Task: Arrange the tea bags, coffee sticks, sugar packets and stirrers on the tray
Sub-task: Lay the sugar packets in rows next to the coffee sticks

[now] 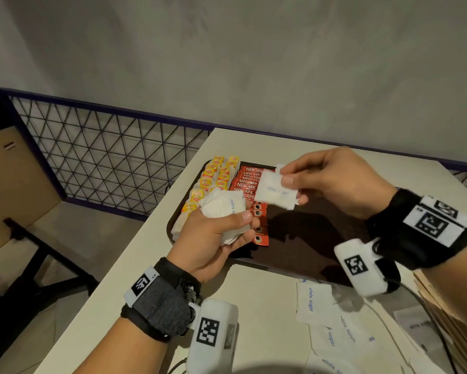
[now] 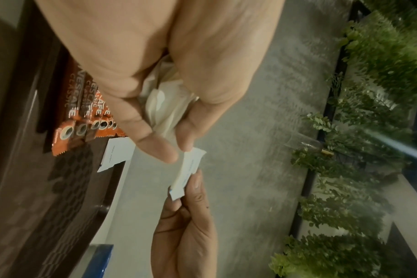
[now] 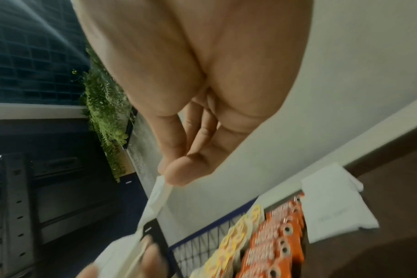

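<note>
A dark brown tray (image 1: 302, 244) lies on the pale table. Its left end holds yellow tea bags (image 1: 213, 174) in two rows and red Nescafe coffee sticks (image 1: 247, 182) beside them. My left hand (image 1: 243, 225) grips a bunched wad of white sugar packets (image 1: 222, 205) above the sticks; the wad (image 2: 164, 105) fills its palm. My right hand (image 1: 289, 179) pinches one sugar packet (image 1: 272, 188) by its edge over the tray's middle, close to the left hand. That packet (image 2: 188, 169) hangs between the two hands. Another packet (image 3: 333, 206) lies on the tray by the sticks.
Several loose sugar packets (image 1: 316, 303) lie on the table in front of the tray. A tan stack of thin flat pieces (image 1: 443, 306) sits at the right edge. A wire mesh railing (image 1: 105, 157) runs along the table's left edge, with a cardboard box (image 1: 11, 184) beyond.
</note>
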Demonstrator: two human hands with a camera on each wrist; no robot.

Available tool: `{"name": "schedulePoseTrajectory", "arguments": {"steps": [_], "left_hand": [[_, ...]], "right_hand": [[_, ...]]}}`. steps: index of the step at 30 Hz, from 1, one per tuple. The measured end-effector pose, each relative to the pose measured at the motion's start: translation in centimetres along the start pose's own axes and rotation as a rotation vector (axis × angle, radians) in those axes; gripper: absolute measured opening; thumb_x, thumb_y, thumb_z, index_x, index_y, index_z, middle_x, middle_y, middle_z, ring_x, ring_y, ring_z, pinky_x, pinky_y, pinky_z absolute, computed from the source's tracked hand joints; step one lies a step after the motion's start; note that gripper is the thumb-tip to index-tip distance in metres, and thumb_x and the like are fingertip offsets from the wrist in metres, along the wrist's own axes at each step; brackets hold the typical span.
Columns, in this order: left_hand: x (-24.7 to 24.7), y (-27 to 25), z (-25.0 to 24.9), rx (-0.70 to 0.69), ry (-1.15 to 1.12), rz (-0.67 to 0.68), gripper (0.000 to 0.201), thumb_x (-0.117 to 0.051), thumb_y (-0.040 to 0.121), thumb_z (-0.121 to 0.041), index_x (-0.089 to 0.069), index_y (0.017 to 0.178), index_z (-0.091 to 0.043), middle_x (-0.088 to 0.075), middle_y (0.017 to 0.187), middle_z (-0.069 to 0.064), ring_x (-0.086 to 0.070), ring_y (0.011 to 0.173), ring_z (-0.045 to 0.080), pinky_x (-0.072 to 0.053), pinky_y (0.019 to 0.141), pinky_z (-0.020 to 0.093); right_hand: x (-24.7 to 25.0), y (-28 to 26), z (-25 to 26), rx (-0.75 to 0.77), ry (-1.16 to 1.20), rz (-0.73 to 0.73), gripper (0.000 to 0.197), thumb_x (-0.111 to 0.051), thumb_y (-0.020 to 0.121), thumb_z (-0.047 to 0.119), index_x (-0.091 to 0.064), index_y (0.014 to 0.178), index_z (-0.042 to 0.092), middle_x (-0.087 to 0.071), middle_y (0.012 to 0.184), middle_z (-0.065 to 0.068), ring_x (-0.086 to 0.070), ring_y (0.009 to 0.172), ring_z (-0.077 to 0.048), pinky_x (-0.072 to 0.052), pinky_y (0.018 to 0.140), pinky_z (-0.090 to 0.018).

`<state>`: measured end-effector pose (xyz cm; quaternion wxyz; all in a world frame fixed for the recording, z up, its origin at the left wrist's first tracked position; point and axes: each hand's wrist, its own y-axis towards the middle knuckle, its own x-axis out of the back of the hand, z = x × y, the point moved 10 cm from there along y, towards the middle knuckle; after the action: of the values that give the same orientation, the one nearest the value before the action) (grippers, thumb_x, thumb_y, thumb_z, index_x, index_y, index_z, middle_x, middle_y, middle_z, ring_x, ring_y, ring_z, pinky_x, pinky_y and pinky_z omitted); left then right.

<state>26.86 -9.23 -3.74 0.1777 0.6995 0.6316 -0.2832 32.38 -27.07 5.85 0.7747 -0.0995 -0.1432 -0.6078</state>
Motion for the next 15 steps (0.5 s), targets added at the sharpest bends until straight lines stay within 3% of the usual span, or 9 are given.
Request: {"name": "schedulePoseTrajectory", "arguments": {"steps": [3, 8, 15], "left_hand": [[0.1, -0.1, -0.1, 0.001, -0.024, -0.029, 0.033, -0.069, 0.081, 0.006, -0.067, 0.113, 0.000, -0.073, 0.090, 0.013, -0.074, 0.079, 0.025, -0.060, 0.062, 0.027], [0.4, 0.0, -0.3, -0.013, -0.121, -0.078, 0.031, -0.065, 0.085, 0.013, -0.066, 0.111, -0.004, -0.073, 0.100, 0.017, -0.075, 0.088, 0.034, -0.065, 0.072, 0.034], [0.2, -0.2, -0.3, 0.008, -0.097, -0.048, 0.032, -0.062, 0.089, 0.012, -0.065, 0.115, -0.005, -0.073, 0.104, 0.024, -0.075, 0.093, 0.036, -0.064, 0.069, 0.037]], "right_hand": [[3.2, 2.2, -0.3, 0.035, 0.003, -0.106, 0.024, -0.084, 0.081, 0.008, -0.078, 0.104, 0.009, -0.079, 0.089, -0.014, -0.074, 0.070, -0.024, -0.064, 0.079, -0.029], [5.7, 5.6, -4.7, -0.115, -0.156, -0.151, 0.022, -0.081, 0.082, -0.002, -0.077, 0.103, 0.002, -0.078, 0.080, -0.010, -0.071, 0.060, -0.014, -0.062, 0.059, -0.023], [4.2, 7.9, -9.3, -0.263, -0.306, -0.024, 0.016, -0.084, 0.078, -0.002, -0.081, 0.093, 0.004, -0.079, 0.091, -0.017, -0.070, 0.073, -0.022, -0.061, 0.066, -0.032]]}}
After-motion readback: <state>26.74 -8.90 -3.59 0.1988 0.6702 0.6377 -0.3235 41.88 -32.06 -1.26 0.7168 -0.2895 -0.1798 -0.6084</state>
